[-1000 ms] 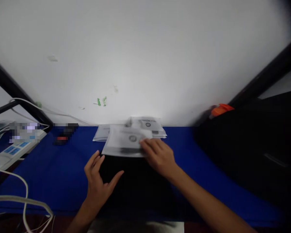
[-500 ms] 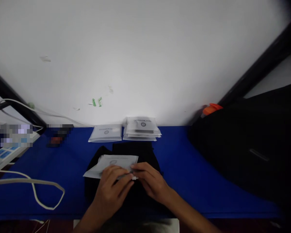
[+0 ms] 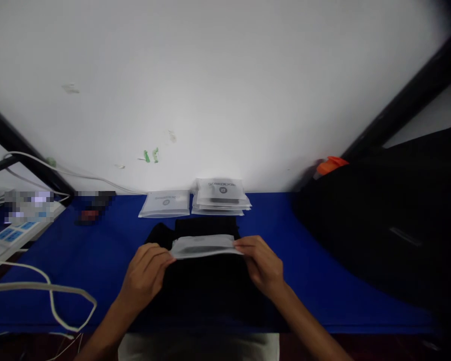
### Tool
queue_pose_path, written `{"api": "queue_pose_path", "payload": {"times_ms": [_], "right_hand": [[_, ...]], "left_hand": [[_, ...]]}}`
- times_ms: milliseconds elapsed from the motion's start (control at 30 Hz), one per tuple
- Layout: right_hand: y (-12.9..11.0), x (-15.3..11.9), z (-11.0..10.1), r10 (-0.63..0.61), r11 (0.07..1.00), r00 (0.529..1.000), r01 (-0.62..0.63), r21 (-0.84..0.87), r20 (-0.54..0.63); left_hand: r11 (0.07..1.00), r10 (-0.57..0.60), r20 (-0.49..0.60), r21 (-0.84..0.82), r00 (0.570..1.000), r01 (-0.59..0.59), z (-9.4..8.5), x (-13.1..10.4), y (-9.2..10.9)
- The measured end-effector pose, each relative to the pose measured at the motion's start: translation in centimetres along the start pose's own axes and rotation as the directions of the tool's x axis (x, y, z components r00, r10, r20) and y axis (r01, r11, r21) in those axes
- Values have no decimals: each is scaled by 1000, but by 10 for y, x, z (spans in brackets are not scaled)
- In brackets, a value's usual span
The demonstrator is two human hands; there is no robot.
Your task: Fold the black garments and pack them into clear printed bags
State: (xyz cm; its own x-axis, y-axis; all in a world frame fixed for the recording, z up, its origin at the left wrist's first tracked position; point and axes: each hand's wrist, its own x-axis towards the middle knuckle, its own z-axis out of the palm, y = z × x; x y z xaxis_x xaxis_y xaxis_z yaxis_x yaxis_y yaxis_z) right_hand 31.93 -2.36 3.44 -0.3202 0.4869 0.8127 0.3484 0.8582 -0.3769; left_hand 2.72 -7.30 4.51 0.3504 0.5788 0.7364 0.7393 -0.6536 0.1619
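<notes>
A frosted zip bag (image 3: 205, 244) with something dark inside is stretched between my two hands, above a black cloth (image 3: 206, 291). My left hand (image 3: 145, 273) pinches the bag's left near corner. At the opposite corner, the fingers of my right hand (image 3: 262, 263) are closed on the bag's edge. Just beyond the cloth lies a single frosted zip bag (image 3: 165, 204) with a dark printed logo. To its right is a stack of similar bags (image 3: 221, 195), the top one also printed.
A blue surface (image 3: 308, 281) runs along the white wall (image 3: 225, 90). On the left are a power strip (image 3: 17, 230), a looped white cable (image 3: 52, 288) and a partly blurred dark item (image 3: 97, 203). A large black bag-like shape (image 3: 379, 220) and an orange object (image 3: 330, 165) occupy the right.
My hands have moved apart, from close together at the bag's near edge to its two near corners. The held bag has shifted right and now appears pulled straight along that edge.
</notes>
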Motion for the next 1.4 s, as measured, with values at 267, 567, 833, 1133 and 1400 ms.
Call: {"api": "queue_pose_path", "payload": {"times_ms": [267, 567, 833, 1133, 1400], "right_hand": [[-3, -15, -11, 126, 989, 987, -132, 66, 97], [-19, -24, -5, 22, 996, 1000, -21, -84, 17], [-55, -6, 43, 148, 976, 805, -25, -217, 574], [-41, 1, 53, 244, 935, 660, 34, -353, 710], [-64, 13, -3, 91, 994, 574, -98, -43, 814]], "left_hand": [[989, -99, 277, -77, 956, 125, -8, -10, 0], [978, -115, 205, -145, 972, 147, 34, 16, 38], [987, -99, 55, -119, 994, 105, 38, 31, 41], [978, -145, 165, -125, 976, 167, 35, 24, 35], [970, -119, 615, -93, 779, 222, 39, -6, 37]]}}
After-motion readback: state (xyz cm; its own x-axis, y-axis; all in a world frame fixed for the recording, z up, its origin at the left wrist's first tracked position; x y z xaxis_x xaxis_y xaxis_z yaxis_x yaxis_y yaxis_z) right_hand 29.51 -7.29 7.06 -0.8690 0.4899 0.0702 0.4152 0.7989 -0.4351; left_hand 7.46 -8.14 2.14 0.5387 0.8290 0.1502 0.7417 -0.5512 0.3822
